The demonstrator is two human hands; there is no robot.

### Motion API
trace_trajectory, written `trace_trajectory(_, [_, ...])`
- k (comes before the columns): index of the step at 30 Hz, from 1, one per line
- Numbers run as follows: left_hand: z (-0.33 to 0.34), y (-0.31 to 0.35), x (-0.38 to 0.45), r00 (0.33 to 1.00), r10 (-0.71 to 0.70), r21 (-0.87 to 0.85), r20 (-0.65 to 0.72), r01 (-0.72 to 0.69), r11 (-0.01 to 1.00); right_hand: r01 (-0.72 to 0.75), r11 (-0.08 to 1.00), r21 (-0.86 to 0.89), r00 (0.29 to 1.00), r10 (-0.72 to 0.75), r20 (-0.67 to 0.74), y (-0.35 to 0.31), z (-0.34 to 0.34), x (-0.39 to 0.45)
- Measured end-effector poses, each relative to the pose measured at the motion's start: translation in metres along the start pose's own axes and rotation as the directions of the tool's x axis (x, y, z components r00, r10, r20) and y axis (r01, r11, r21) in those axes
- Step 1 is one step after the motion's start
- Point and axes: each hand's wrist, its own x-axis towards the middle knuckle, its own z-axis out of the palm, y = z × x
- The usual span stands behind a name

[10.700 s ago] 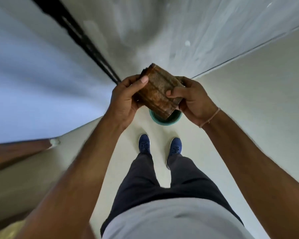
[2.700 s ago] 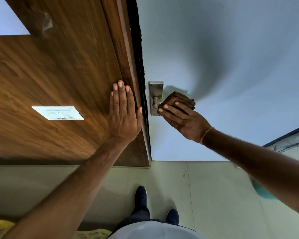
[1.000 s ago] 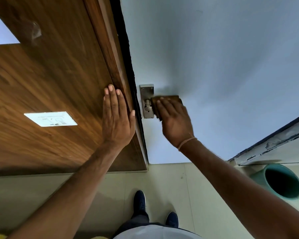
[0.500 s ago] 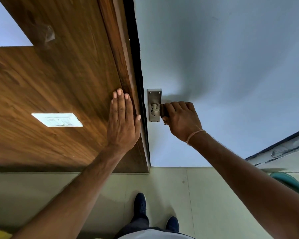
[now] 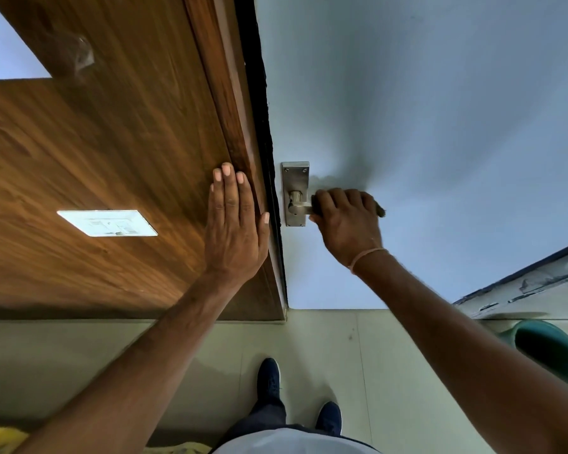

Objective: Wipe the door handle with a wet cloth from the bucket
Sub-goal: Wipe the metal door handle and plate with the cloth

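A metal door handle (image 5: 296, 204) on a steel backplate sits at the left edge of the pale blue-grey door (image 5: 407, 126). My right hand (image 5: 348, 224) is wrapped around the lever with the brown cloth (image 5: 380, 210) under the fingers; only a corner of the cloth shows past my knuckles. My left hand (image 5: 235, 224) lies flat, fingers together, against the brown wooden panel (image 5: 112, 142) beside the door frame. The teal bucket (image 5: 551, 352) stands on the floor at the lower right.
A white switch plate (image 5: 107, 223) is set in the wooden panel to the left. My two dark blue shoes (image 5: 269, 378) stand on the pale tiled floor (image 5: 374, 371). A wall corner with a dark strip (image 5: 522, 276) runs along the right.
My right hand has slid a little rightward along the lever, still gripping it with the cloth. The left hand has stayed flat on the wooden panel.
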Motion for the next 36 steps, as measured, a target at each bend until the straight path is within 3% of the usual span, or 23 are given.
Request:
trace_trajectory(4, [0.002, 0.002, -0.001, 1.000, -0.009, 0.008, -0.022, 0.009, 1.000, -0.024, 0.995, 0.098, 0.997, 0.032, -0.077, -0.003, 0.003, -0.006])
trace_trajectory(6, [0.003, -0.001, -0.001, 1.000, 0.005, 0.009, -0.019, -0.005, 1.000, -0.134, 0.980, 0.149, 0.985, 0.149, -0.092, 0.013, 0.007, -0.020])
trace_trajectory(8, [0.003, -0.001, -0.001, 1.000, 0.007, 0.012, -0.022, -0.007, 1.000, -0.298, 0.851, 0.433, 0.940, 0.341, -0.021, 0.017, 0.013, -0.029])
trace_trajectory(10, [0.004, 0.001, -0.001, 1.000, -0.005, -0.003, -0.026, 0.005, 1.000, -0.415, 0.427, 0.803, 0.852, 0.492, 0.178, 0.007, 0.013, -0.030])
trace_trajectory(12, [0.005, 0.004, 0.000, 0.999, -0.021, -0.009, -0.034, 0.021, 1.000, -0.422, 0.035, 0.906, 0.750, 0.575, 0.327, -0.005, 0.010, -0.027])
trace_trajectory(14, [0.005, 0.005, 0.000, 0.999, -0.024, -0.006, -0.041, 0.024, 1.000, -0.423, -0.239, 0.874, 0.640, 0.604, 0.475, -0.013, 0.012, -0.023])
trace_trajectory(16, [0.005, 0.004, 0.000, 0.999, -0.015, -0.008, -0.042, 0.015, 1.000, -0.338, -0.528, 0.779, 0.577, 0.537, 0.615, -0.024, 0.013, -0.018])
trace_trajectory(18, [0.003, 0.002, 0.000, 0.999, -0.006, -0.015, -0.039, 0.005, 1.000, -0.219, -0.759, 0.613, 0.572, 0.409, 0.711, -0.041, 0.008, -0.009])
trace_trajectory(20, [0.001, 0.000, 0.000, 1.000, 0.004, -0.014, -0.031, -0.005, 1.000, -0.089, -0.907, 0.412, 0.580, 0.289, 0.761, -0.060, 0.004, 0.001])
trace_trajectory(24, [-0.003, -0.001, 0.000, 1.000, 0.015, -0.010, -0.018, -0.015, 1.000, 0.028, -0.984, 0.177, 0.563, 0.162, 0.810, -0.072, -0.004, 0.013])
trace_trajectory(28, [-0.003, -0.002, 0.000, 0.999, 0.028, -0.039, -0.015, -0.029, 0.999, 0.176, -0.982, 0.073, 0.567, 0.162, 0.808, -0.051, -0.008, -0.005])
trace_trajectory(33, [-0.004, -0.003, 0.000, 0.999, 0.041, -0.068, 0.004, -0.041, 0.997, -0.123, -0.957, 0.264, 0.659, 0.120, 0.742, -0.077, -0.008, 0.006])
trace_trajectory(36, [-0.006, -0.004, 0.000, 0.998, 0.054, -0.148, -0.010, -0.055, 0.988, -0.156, -0.951, 0.266, 0.674, 0.095, 0.733, -0.075, -0.007, 0.014])
